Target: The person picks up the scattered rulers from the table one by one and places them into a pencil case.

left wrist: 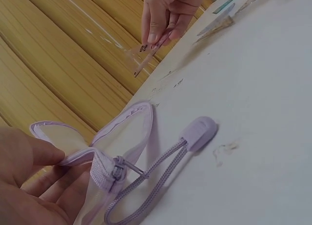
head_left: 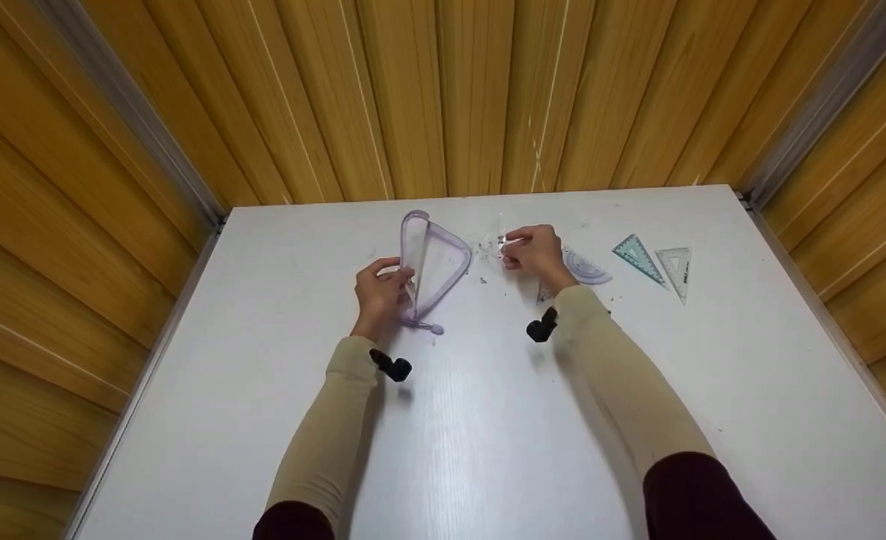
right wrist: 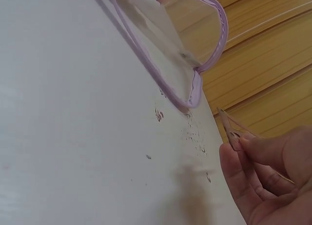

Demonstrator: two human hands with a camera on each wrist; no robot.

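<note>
My left hand holds one edge of a clear zip pouch with lilac trim, thumb on one side and fingers on the other. The pouch stands on its side and its mouth gapes. From its zip hangs a lilac cord pull, resting on the table. To the right of the pouch, my right hand pinches a clear plastic set square between thumb and fingers, raised above the table. Black print shows on it; the fingers hide part of its shape.
A clear protractor lies beside my right wrist, with a part-hidden clear piece next to it. Farther right lie a teal set square and a clear set square. Dark marks speckle the white table. Wood-look walls surround it.
</note>
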